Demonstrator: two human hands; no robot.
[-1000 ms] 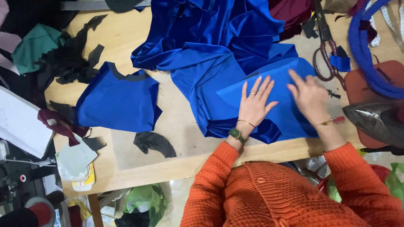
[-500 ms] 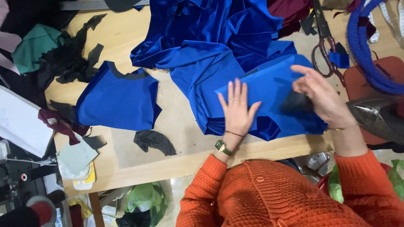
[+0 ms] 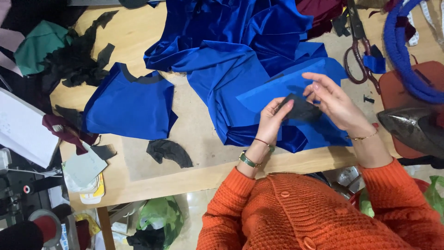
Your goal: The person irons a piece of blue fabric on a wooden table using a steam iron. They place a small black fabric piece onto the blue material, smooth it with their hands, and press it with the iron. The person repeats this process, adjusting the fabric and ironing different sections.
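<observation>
A small black fabric scrap (image 3: pixel 300 110) sits pinched between both hands, raised just above the blue cloth (image 3: pixel 240 74) on the desk (image 3: pixel 194 134). The left hand (image 3: pixel 270 121) grips its left end, fingers closed on it; the right hand (image 3: pixel 335 104) holds the right end — fingers partly spread. The scrap's long axis runs left to right, tilting slightly nearer at the right — neither hand is nearer.

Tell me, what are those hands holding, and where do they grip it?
A small black fabric piece: left hand pinches its left edge, right hand its right edge.
</observation>
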